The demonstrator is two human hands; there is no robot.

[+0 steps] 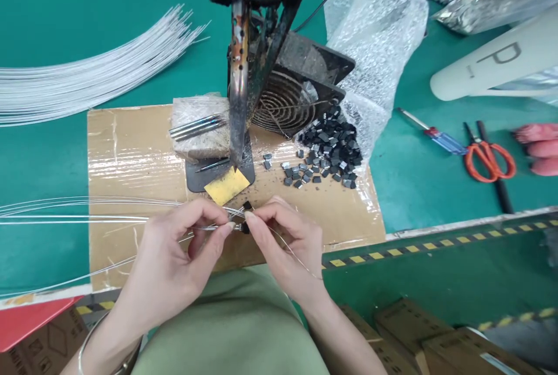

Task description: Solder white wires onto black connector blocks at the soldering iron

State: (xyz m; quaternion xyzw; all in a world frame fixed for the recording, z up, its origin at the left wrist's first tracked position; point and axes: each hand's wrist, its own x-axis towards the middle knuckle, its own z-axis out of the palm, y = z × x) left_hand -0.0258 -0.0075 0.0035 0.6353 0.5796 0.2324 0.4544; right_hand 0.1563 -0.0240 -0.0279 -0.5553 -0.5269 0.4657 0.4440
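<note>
Your bench: a wide green work surface (70, 3), with a flat brown cardboard sheet (128, 160) laid on it in front of you. Back left, a thick curved bundle of white wires (87, 87). Over the middle, a black-bodied tool with a heat-stained, perforated metal tube (239, 84), its tip pointing down just above a small yellow rectangular pad (227, 186). Beside it, a grimy black fan with a ringed grille (283, 104); in front of that, a loose heap of small black rectangular pieces (333, 145).

Your left hand (174, 253): thumb and forefinger closed in a pinch on the thin white wires (117, 203) that come in from the left. Your right hand (290, 241): thumb and forefinger drawn together at the wire ends, apparently on a strand; a fine length shows along the palm. Exact grip partly hidden.

Smallest: one black piece (244, 228) at the wire ends, between your two hands, near the cardboard's front edge. Whether it is fixed there, you can't tell.

Step in hand, as judged: sorting or lining up wire ends. A move from here calls for a light, steady pinch, strands kept separate, fingers clear of the metal tip.
</note>
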